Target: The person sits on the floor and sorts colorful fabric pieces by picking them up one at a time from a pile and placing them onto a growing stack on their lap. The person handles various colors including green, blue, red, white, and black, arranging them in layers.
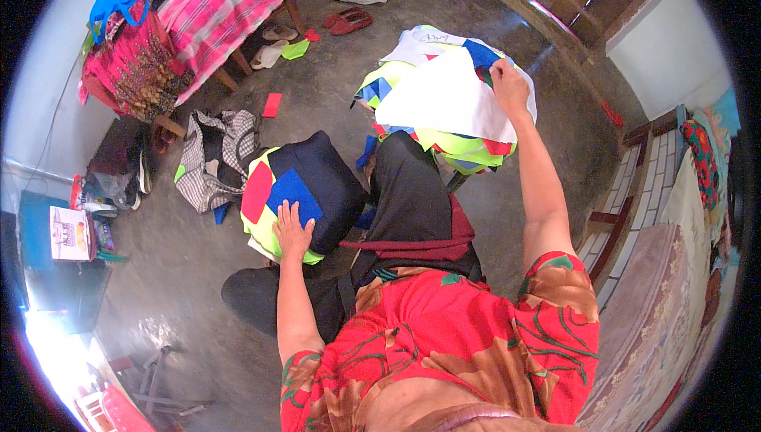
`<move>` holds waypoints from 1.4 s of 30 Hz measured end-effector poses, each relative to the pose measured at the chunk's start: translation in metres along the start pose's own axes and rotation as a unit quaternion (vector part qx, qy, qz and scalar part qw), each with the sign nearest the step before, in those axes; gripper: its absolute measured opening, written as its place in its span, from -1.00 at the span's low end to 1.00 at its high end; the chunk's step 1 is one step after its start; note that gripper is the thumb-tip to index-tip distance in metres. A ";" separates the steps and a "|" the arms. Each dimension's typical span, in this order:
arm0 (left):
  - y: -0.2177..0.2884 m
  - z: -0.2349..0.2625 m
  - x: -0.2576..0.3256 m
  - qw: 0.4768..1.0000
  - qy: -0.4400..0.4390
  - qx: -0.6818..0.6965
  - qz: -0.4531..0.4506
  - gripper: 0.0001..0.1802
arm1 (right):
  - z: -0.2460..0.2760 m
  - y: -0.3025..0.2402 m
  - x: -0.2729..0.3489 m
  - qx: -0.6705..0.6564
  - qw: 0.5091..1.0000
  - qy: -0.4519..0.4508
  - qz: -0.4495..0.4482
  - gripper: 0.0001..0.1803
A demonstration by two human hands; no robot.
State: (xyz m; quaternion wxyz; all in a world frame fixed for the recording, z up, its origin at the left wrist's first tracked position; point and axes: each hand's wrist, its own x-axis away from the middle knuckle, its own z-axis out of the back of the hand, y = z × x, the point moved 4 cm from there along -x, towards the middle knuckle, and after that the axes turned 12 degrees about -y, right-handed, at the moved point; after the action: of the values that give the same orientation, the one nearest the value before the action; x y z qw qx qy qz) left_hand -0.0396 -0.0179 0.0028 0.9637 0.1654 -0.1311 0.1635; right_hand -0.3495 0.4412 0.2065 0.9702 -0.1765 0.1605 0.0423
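My left hand lies with its fingers spread on a dark bundle beside my left leg, touching a blue cloth piece on it. A red cloth piece and neon-yellow fabric are next to the blue one. Ahead on the right stands a heap of fabric pieces in white, blue, red and neon yellow. My right hand reaches to the heap's far right side. Its fingers are bent together at the edge of a blue cloth piece; what they pinch is hard to make out.
A checked cloth bag sits on the floor left of the dark bundle. Beyond it are a red scrap, red shoes and a bed with a pink plaid cover. A wooden frame stands at the right.
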 end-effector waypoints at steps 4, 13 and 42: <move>0.001 -0.002 -0.004 1.000 0.001 0.001 -0.010 -0.29 | 0.006 0.039 -0.027 -0.201 0.969 0.133 -0.063 -0.72; -0.002 -0.001 -0.004 1.000 0.006 0.018 0.007 -0.26 | -0.009 -0.088 0.028 -0.826 0.546 -0.141 -0.022 -0.83; 0.044 0.031 0.013 0.653 0.006 0.754 -0.070 -0.66 | -0.191 -0.225 0.234 -0.669 0.516 -0.492 -0.210 -0.90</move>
State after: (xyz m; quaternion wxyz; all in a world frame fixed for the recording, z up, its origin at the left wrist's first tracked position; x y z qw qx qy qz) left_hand -0.0501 0.0140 0.0473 0.5170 0.8429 0.0555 0.1388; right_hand -0.1539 0.1692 0.0344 0.4701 -0.7534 -0.4596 0.0121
